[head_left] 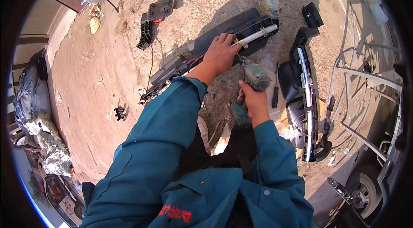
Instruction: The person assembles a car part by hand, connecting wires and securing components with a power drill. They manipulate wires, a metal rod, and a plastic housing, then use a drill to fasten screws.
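My left hand (pixel 220 54) is closed over the edge of a long black plastic vehicle part (pixel 254 27), next to a silver tube (pixel 258 35) that runs along it. The part lies at a slant on the ground in front of me. In my right hand (pixel 255 104) is a teal cordless impact driver (pixel 257 77), gripped by its handle. Its nose points up and left at the part, close beside my left hand. Whether the bit touches a screw is hidden from view.
A similar black part with a silver tube (pixel 309 111) lies to the right, beside a screwdriver (pixel 275 95). Black brackets (pixel 161 9) are at the far left and a small black piece (pixel 120 113) lies nearer. A metal frame (pixel 361 137) and a wheel (pixel 365 191) stand at the right.
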`<move>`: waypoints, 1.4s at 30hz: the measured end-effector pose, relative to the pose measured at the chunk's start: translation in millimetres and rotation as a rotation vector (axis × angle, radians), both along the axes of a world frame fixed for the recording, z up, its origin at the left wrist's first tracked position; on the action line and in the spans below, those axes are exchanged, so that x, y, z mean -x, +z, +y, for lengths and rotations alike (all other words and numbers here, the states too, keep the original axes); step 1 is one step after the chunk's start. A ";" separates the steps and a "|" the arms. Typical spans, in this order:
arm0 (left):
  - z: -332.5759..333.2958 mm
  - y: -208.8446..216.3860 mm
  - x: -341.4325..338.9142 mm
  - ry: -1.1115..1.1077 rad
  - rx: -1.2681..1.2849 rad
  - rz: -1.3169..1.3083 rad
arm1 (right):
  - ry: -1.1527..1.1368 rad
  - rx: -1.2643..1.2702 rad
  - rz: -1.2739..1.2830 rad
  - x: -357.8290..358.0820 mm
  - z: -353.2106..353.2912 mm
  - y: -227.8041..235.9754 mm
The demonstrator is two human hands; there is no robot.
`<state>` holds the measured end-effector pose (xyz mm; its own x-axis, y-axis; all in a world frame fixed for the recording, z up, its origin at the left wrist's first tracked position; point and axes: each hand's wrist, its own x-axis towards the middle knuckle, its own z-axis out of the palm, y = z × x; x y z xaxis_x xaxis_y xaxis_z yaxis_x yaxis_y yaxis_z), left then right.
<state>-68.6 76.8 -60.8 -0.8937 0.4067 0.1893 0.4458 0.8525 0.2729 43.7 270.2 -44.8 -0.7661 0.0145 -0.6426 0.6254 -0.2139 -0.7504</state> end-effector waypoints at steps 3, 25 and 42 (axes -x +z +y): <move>6.5 -6.2 1.7 -0.061 0.022 -0.007 | -0.001 0.001 -0.013 -0.6 2.8 1.9; 1.9 -6.2 18.1 0.324 -0.378 -0.178 | -0.078 0.060 0.086 21.8 32.2 0.5; -13.6 -29.0 30.5 0.419 -0.698 -0.376 | -0.058 0.052 -0.089 43.9 35.8 6.5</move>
<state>-99.1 63.2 -89.8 -0.9958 -0.0650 -0.0638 -0.0881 0.5100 0.8556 -0.2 306.1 -38.3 -0.7051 0.0220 -0.7088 0.6743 -0.2887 -0.6797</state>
